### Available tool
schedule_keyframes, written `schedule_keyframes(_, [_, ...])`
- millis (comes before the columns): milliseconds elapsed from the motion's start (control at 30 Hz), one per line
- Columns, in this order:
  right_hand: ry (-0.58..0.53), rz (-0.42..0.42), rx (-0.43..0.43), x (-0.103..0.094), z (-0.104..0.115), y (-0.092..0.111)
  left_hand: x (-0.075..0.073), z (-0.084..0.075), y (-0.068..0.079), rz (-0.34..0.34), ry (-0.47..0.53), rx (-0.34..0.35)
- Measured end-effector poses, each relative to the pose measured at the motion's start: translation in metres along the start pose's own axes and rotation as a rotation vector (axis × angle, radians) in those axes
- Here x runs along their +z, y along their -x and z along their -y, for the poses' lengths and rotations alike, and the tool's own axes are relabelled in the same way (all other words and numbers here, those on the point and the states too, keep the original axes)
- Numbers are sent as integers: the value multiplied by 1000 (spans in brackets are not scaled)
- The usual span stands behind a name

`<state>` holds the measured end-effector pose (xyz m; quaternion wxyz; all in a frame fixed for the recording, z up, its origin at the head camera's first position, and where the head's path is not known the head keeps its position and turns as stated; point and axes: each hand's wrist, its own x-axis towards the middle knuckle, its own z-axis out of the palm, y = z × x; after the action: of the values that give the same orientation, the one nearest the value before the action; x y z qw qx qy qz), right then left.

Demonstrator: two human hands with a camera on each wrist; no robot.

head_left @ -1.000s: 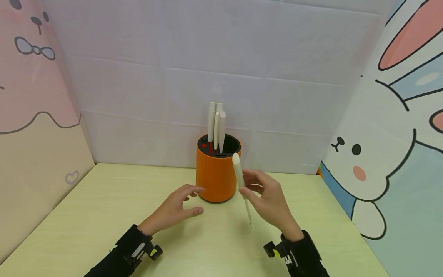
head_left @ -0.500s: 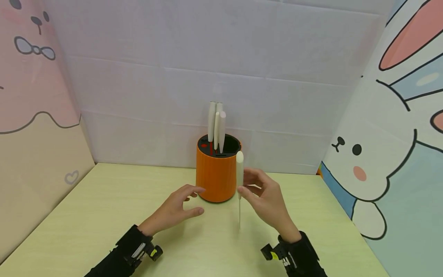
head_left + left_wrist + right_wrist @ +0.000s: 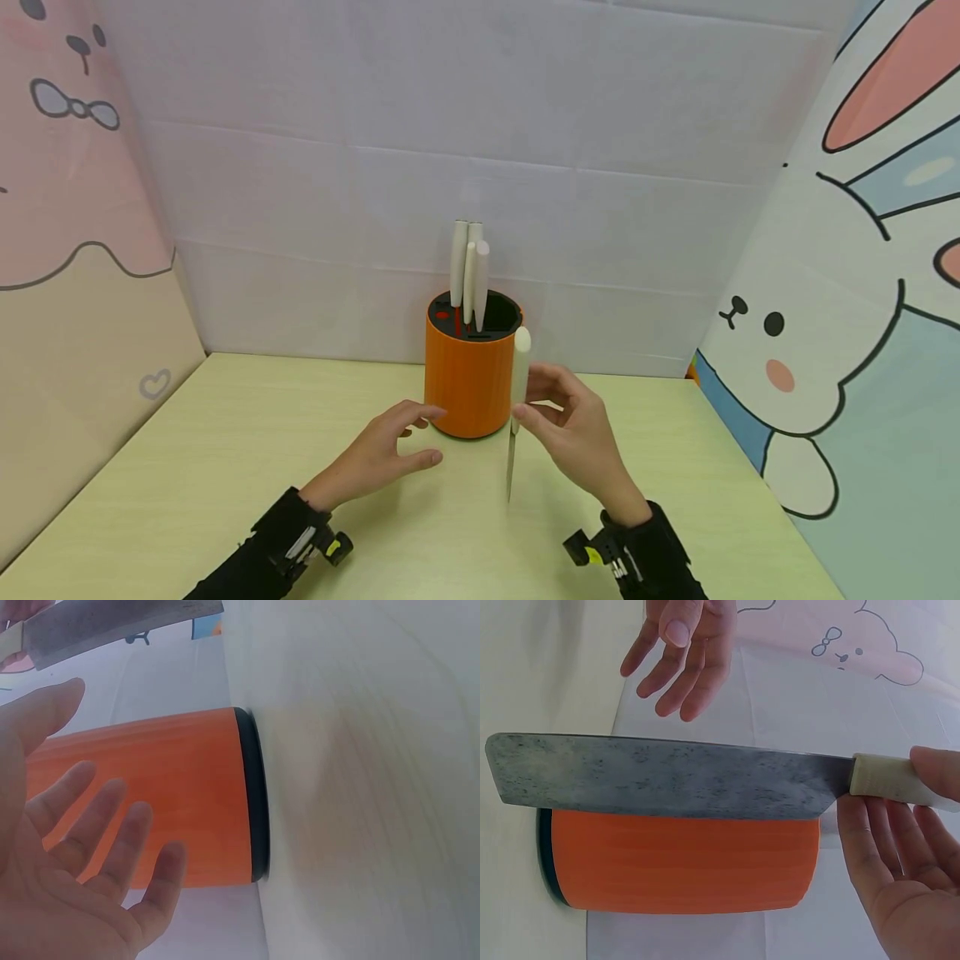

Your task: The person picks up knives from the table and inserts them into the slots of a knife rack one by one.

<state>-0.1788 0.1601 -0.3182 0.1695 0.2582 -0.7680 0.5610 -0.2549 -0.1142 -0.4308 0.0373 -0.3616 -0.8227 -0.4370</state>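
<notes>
My right hand (image 3: 573, 429) pinches the white handle of a kitchen knife (image 3: 667, 776) between thumb and fingers. The knife hangs point down, its broad, speckled blade clear in the right wrist view. It stands just in front and to the right of an orange knife block (image 3: 468, 383). Several white-handled utensils (image 3: 459, 262) stick up from slots in the block's black top, their lower parts hidden. My left hand (image 3: 378, 450) hovers at the block's left front with fingers spread and nothing in them; in the left wrist view its palm (image 3: 52, 915) faces the block.
The pale wooden table (image 3: 300, 400) runs back to a white sheet (image 3: 337, 208). A rabbit-print panel (image 3: 825, 333) borders the right side and a pink and cream panel (image 3: 82, 333) the left. Black camera bands (image 3: 300, 542) sit on both wrists.
The knife has swung from leaning, tip to the right, to near upright, its tip now slightly left. My right hand has shifted a little left. The left hand stays in place.
</notes>
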Motion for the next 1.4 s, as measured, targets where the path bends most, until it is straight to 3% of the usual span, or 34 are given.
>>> schedule_keyframes(233, [9, -6, -6, 0, 1, 0, 2, -1, -1, 7, 12, 13])
schedule_keyframes(467, [-4, 7, -20, 2, 0, -1, 4, -14, -6, -68, 46, 80])
schedule_keyframes(1067, [-57, 6, -38, 6, -1, 1, -3, -98, -70, -203, 139, 230])
schedule_keyframes(1400, [-56, -10, -52, 8, -1, 2, -3, -123, -87, -251, 127, 265])
